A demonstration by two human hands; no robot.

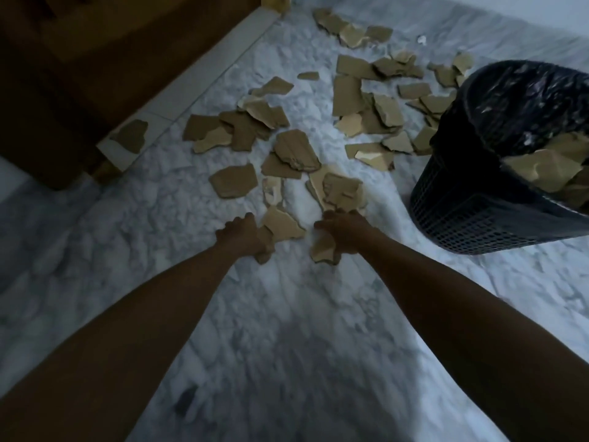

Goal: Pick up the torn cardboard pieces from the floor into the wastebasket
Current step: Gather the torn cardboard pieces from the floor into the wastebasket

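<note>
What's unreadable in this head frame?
- Wastebasket: right side cut off by the frame edge; how full it is can't be judged.
- Left hand and right hand: fingers hidden behind the hands, each grip on cardboard unclear.
- White scrap: too small to identify.

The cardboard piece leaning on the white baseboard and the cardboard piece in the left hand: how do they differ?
The baseboard piece is darker, untouched and far left, apart from the scatter. The left-hand piece is paler, nearest the person, and the left hand holds its edge. Both are torn, brown and irregular.
</note>
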